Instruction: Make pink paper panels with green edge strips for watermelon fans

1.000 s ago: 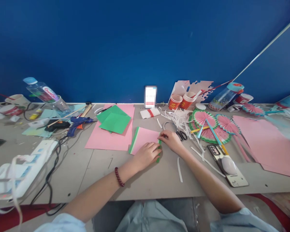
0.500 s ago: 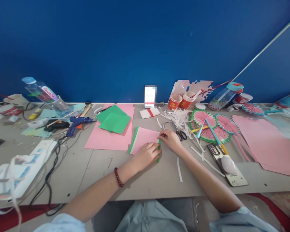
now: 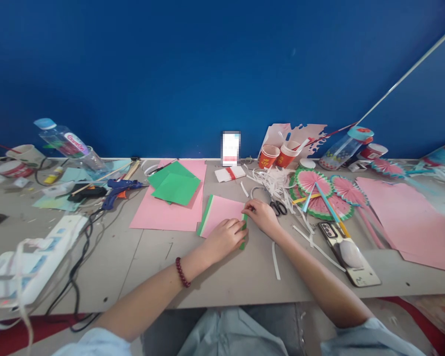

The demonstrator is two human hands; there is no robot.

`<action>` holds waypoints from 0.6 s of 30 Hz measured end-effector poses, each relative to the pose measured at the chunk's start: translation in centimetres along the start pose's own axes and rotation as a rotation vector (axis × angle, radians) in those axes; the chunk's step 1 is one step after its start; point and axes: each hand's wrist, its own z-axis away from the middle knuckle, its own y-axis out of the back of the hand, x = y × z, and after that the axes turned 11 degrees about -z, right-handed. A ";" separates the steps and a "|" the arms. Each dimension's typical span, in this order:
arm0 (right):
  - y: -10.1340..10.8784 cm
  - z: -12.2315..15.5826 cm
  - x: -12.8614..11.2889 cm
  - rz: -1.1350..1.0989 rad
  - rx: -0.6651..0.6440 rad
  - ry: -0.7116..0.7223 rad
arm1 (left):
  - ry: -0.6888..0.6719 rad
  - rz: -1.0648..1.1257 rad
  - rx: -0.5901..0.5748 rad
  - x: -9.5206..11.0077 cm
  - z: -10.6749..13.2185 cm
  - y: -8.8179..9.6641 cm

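Two hands (image 3: pixel 226 237), two bottles (image 3: pixel 65 141), one glue gun (image 3: pixel 120 189).

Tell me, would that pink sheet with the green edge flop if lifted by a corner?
Probably floppy: the pink sheet looks thin and lies flat on the table. Likely light and easily slid; the left hand and right hand both hold down its folded edge. It creases readily, judging by that fold.
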 end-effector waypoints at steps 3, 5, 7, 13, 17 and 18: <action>0.1 -0.1 -0.1 0.000 -0.002 0.001 | 0.020 0.032 -0.001 -0.1 -0.1 0.1; 0.1 -0.1 -0.2 -0.005 -0.001 0.008 | 0.034 0.058 0.015 -0.2 -0.2 0.1; 0.2 -0.2 -0.2 -0.010 0.000 0.010 | 0.042 0.075 0.025 -0.3 -0.2 -0.1; 0.3 -0.5 0.2 -0.062 0.028 0.013 | 0.048 0.080 -0.018 -0.6 -0.2 -0.4; 0.5 -0.6 0.6 -0.099 0.034 0.017 | 0.050 0.090 -0.030 -0.5 -0.1 0.0; 0.5 -0.6 0.6 -0.108 0.031 0.014 | 0.050 0.094 -0.033 -0.5 -0.1 0.1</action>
